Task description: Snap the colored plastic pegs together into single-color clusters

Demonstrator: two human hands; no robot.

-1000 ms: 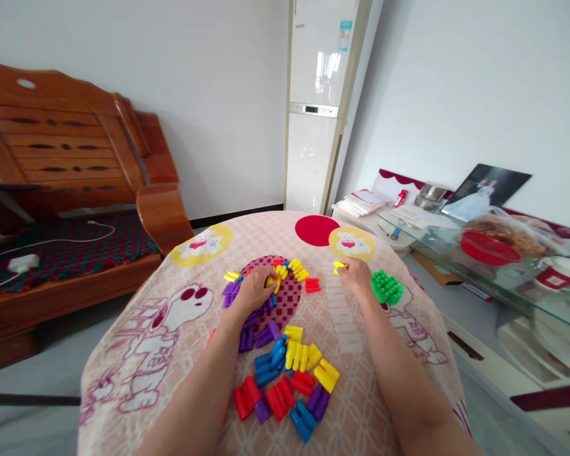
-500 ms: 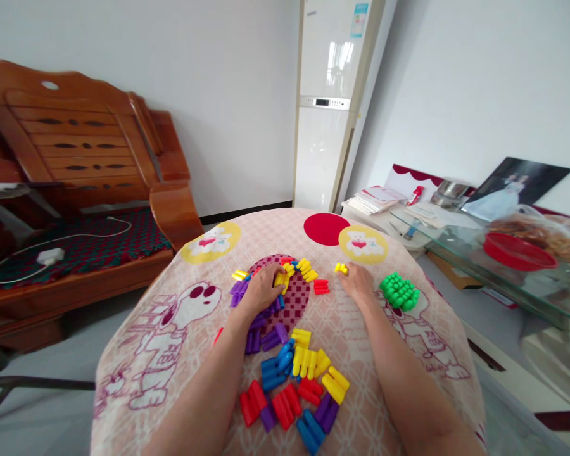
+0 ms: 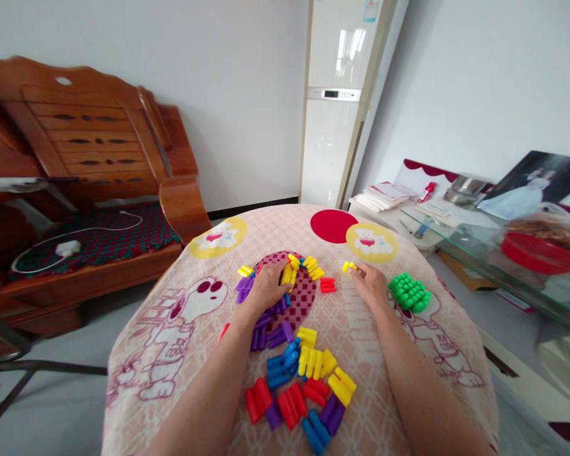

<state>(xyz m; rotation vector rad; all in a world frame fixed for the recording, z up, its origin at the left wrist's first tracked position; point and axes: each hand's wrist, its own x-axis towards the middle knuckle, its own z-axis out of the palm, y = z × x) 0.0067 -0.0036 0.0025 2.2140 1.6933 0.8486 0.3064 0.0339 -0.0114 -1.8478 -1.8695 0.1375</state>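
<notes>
My left hand (image 3: 268, 288) is closed round a yellow toy block (image 3: 289, 275) at the far pile, thumb on its near side. Purple blocks (image 3: 276, 306) lie beneath and beside that hand, partly hidden by it. My right hand (image 3: 368, 282) pinches a small yellow block (image 3: 348, 267) between its fingertips, at or just above the cloth. Between the hands lie a red block (image 3: 327, 285) and a yellow block (image 3: 315, 268). To the right of my right hand sits a cluster of green blocks (image 3: 410, 292).
A nearer pile holds red blocks (image 3: 291, 405), blue blocks (image 3: 316, 432) and yellow blocks (image 3: 310, 362) on the round table's patterned cloth (image 3: 171, 329). A wooden bench (image 3: 95, 139) stands left. On the right, a glass-topped cabinet (image 3: 503, 266) carries a red bowl (image 3: 541, 252).
The camera view has turned a little, so everything sits farther right or left in frame. My left hand has tilted the yellow block upward slightly; my right hand still pinches its block.
</notes>
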